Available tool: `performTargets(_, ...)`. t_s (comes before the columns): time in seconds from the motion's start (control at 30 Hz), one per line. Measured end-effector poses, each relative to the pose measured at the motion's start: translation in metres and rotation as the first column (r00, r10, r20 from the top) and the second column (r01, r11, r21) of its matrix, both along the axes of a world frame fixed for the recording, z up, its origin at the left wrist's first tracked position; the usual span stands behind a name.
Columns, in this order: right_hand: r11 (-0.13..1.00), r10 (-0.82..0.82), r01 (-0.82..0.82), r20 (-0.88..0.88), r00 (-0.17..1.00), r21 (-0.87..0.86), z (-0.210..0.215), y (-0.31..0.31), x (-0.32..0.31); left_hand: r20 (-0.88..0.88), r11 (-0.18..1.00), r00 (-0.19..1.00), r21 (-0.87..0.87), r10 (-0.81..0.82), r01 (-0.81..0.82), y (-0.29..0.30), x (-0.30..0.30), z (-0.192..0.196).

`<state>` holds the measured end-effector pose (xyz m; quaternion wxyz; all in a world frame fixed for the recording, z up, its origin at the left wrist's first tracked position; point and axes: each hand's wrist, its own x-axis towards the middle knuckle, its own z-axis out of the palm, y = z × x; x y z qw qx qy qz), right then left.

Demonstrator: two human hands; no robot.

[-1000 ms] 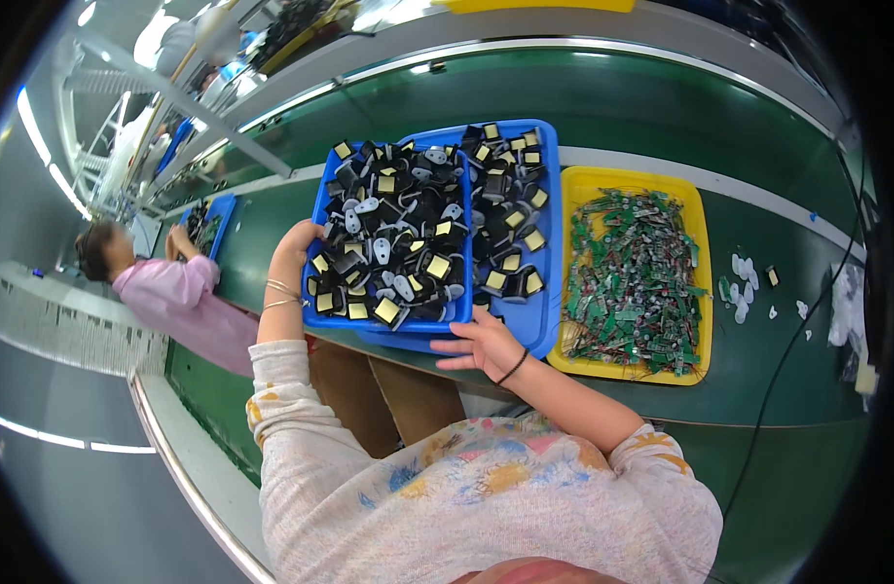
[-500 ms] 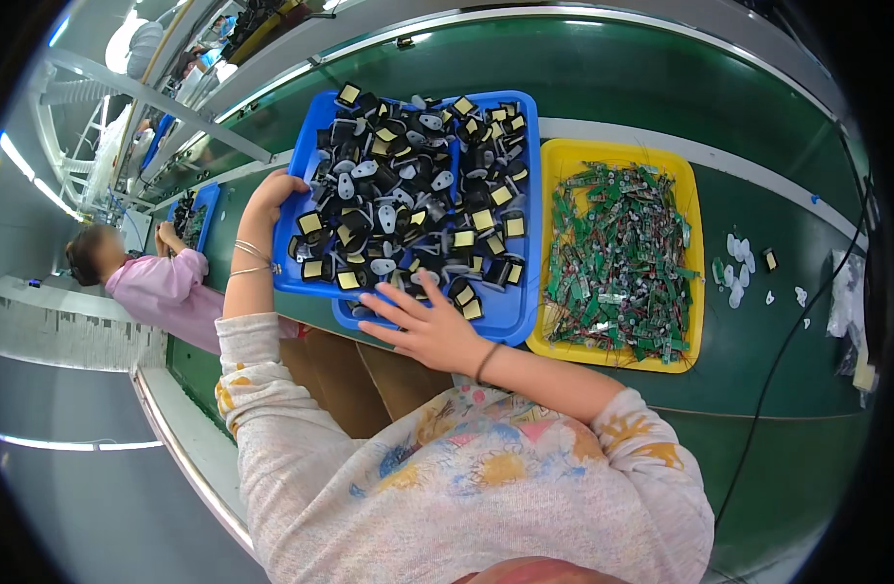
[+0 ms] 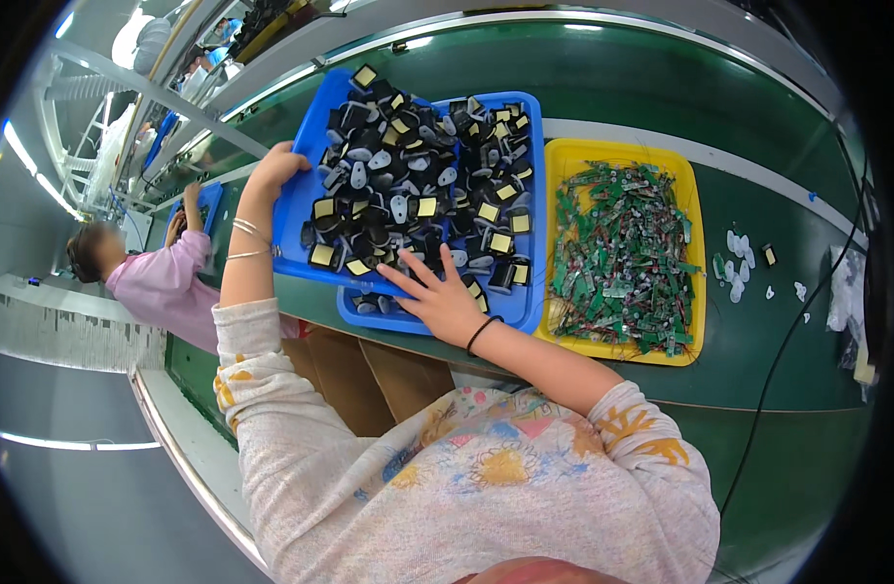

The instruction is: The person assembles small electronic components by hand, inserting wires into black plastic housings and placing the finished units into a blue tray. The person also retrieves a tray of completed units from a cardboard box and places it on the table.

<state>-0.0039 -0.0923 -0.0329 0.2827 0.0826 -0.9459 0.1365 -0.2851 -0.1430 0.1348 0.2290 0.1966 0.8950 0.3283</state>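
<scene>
My left hand (image 3: 278,170) grips the left rim of a blue tray (image 3: 294,226), its fingers over the edge. That tray is tilted, its left side raised, and overlaps a second blue tray (image 3: 527,313) underneath. Small black housings (image 3: 405,154) with pale yellow pads and grey oval pieces heap up in both trays. My right hand (image 3: 449,308) lies at the near edge where the trays meet. Its fingers are spread, with the tips at the upper tray's near rim and the nearest parts. Whether it bears any of the tray's weight cannot be seen.
A yellow tray (image 3: 698,282) full of green circuit boards with thin wires stands to the right. Beyond it lie white oval pieces (image 3: 739,255), one black housing (image 3: 769,254) and a clear plastic bag (image 3: 846,292). A black cable (image 3: 792,321) hangs at right. A co-worker (image 3: 160,282) sits at far left.
The upper blue tray has tipped up on its left side and its parts have shifted right. My left hand has risen with it. My right hand has slid slightly right.
</scene>
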Motion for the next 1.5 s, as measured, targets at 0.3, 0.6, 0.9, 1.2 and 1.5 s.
performTargets(0.3,0.986,-0.059,0.064,0.039,0.997,-0.153,-0.002,0.003,0.008,-0.048,0.982,0.982,-0.061,-0.181,0.178,-0.005,-0.009,0.000)
performTargets(0.6,0.978,-0.078,0.106,0.158,0.984,-0.182,0.007,0.018,0.033,0.227,0.534,0.906,0.846,-0.358,-0.001,-0.072,0.053,-0.047)
performTargets(0.9,0.998,0.040,-0.054,0.466,0.884,0.018,0.051,0.050,0.047,0.134,0.013,0.977,0.991,-0.167,-0.134,-0.087,0.139,-0.117)
performTargets(1.2,0.923,0.326,-0.249,0.255,0.910,-0.292,0.135,0.106,-0.108,0.242,-0.089,0.966,0.964,-0.095,-0.250,-0.086,0.137,-0.112)
performTargets(1.5,0.936,0.300,-0.211,0.326,0.896,-0.280,0.077,0.106,-0.285,0.241,-0.101,0.965,0.963,-0.098,-0.251,-0.079,0.133,-0.103)
